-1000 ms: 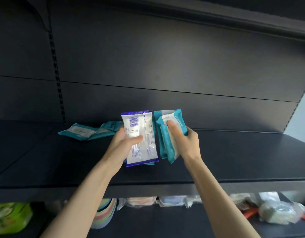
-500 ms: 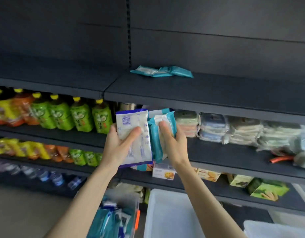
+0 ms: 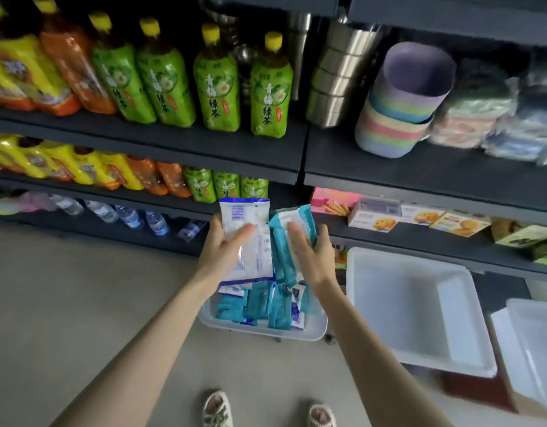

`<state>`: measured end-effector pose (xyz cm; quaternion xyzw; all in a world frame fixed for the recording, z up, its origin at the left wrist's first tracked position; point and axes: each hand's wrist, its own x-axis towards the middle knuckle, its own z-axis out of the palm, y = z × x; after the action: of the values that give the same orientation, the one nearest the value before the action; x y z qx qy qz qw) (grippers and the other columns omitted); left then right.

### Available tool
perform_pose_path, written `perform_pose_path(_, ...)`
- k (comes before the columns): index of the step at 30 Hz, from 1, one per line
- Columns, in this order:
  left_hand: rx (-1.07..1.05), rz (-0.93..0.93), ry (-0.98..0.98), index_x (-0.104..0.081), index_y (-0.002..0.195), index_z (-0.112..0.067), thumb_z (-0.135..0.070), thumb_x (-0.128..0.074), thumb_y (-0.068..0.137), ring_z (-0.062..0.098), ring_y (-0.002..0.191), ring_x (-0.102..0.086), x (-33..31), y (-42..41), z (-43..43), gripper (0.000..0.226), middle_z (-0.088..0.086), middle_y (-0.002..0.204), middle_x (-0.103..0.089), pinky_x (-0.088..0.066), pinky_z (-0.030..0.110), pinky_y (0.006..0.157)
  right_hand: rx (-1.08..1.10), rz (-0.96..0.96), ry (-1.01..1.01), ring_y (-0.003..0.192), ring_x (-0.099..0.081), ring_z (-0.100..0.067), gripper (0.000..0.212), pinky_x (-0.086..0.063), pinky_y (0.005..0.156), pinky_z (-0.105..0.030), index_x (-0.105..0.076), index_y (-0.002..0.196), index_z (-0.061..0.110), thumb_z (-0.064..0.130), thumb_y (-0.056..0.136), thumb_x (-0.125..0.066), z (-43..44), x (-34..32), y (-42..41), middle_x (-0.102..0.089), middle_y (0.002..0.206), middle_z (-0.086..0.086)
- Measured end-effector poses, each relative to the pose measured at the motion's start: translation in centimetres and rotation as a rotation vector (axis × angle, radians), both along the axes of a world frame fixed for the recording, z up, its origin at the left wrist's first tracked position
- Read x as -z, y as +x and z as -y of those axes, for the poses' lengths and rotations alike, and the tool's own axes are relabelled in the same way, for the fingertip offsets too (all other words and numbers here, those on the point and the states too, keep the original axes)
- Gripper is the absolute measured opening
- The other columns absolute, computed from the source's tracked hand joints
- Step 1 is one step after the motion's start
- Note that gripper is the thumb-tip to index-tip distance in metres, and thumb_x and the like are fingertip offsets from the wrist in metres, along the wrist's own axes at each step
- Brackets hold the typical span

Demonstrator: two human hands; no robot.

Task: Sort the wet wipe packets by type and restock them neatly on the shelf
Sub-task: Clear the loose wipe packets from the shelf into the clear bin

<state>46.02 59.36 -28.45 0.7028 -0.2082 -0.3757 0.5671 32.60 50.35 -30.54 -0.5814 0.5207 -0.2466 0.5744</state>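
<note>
Left hand (image 3: 223, 252): grips the white packet (image 3: 261, 257); thumb across the front, fingers (image 3: 216, 229) round the left edge, clamped on it.
Right hand (image 3: 315, 257): grips the teal packets (image 3: 280, 248); thumb across the front, fingers curled round the right edge, clamped on them.
White packet: blue trim, barcode near the top, held upright.
Teal packets: a small bunch with white panels, upright, leaning slightly right; exact count cannot be told.
Position of held packets: side by side, just beside each other, in front of the lower shelves and above the clear tray (image 3: 312, 332).
Clear tray: on the floor (image 3: 65, 303) near the shelf foot; holds loose packets (image 3: 260, 306), mostly teal, a few white with blue, lying jumbled.
White bins: one (image 3: 420, 303) to the right of the clear tray, another (image 3: 531, 343) further right at the frame edge.
Shelf, upper left (image 3: 204, 143): green bottles (image 3: 216, 84) with yellow caps; orange and yellow bottles (image 3: 59, 66) to their left.
Shelf, upper right: stacked steel cups (image 3: 340, 75), stacked coloured bowls (image 3: 401, 109), wrapped cloth packs (image 3: 481, 112), blurred.
Shelf below, left: more bottles of the same colours.
Shelf below, right: biscuit boxes (image 3: 374, 221).
Lowest shelf, left: water bottles (image 3: 127, 215) lying on their sides.
Bottom edge: two patterned shoes (image 3: 216, 411) on the floor.
</note>
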Motion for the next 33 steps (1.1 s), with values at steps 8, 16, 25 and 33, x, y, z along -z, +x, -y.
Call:
perform_pose_path(8,0.097,-0.075,0.309,-0.046,0.118,-0.027,-0.050,-0.069,0.074,0.016,0.106,-0.062,15.4,6.3,0.4,0.054,-0.003,0.114,-0.065,-0.048,0.048,0.096,-0.003,-0.276,0.078,0.090,-0.063,-0.023,0.042,-0.052,0.087,-0.050,-0.051,0.109,0.025,0.060,0.084,-0.056,0.5,14.5,5.0,-0.065,0.096,0.002)
perform_pose_path(16,0.206,0.055,0.471,-0.052,0.117,-0.015,-0.025,-0.065,0.088,0.009,0.089,-0.061,29.6,7.9,3.2,0.033,-0.010,0.099,-0.063,-0.043,0.008,0.062,-0.039,-0.469,0.142,0.092,-0.059,-0.026,0.052,-0.047,0.077,-0.036,-0.056,0.104,0.022,0.066,0.079,-0.047,2.2,28.8,7.2,-0.063,0.101,-0.004)
perform_pose_path(25,0.462,0.474,0.657,-0.038,0.132,0.001,-0.035,-0.051,0.095,0.029,0.117,-0.042,39.5,8.4,2.4,0.053,0.016,0.128,-0.045,-0.035,0.038,0.100,-0.121,-0.626,0.187,0.132,-0.029,-0.027,0.076,-0.014,0.111,-0.048,-0.030,0.142,0.022,0.062,0.077,-0.026,0.3,38.1,8.4,-0.037,0.146,-0.003)
perform_pose_path(33,0.629,0.343,0.546,-0.030,0.140,-0.012,-0.033,-0.046,0.097,0.003,0.104,-0.048,39.3,9.7,1.7,0.050,0.003,0.135,-0.049,-0.041,0.006,0.073,-0.288,-0.729,0.208,0.137,-0.031,-0.030,0.070,-0.026,0.112,-0.053,-0.015,0.151,0.023,0.058,0.094,-0.036,0.6,38.8,7.8,-0.027,0.155,-0.002)
